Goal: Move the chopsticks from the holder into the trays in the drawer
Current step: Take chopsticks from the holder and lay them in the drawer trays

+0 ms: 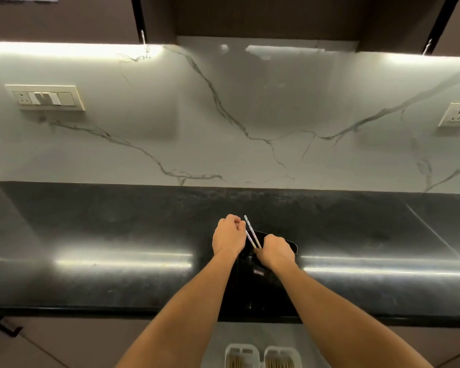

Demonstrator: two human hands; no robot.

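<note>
Black counter (117, 235): two chopsticks (252, 235), two trays (263, 355), two hands.

2 chopsticks (252, 233), 1 holder (260, 274), 2 trays (241, 355), 2 hands (228, 236), 2 wall sockets (46, 97)

Single head-worn wide-angle view, close above the black countertop (104, 235), facing forward and down toward the marble backsplash (223, 128).

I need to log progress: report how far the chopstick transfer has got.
Done: both white trays in the drawer below already hold chopsticks. In hand: the left hand and right hand grip two chopsticks over the black holder on the countertop. Left: placing these; the holder's remaining contents cannot be seen.
</note>
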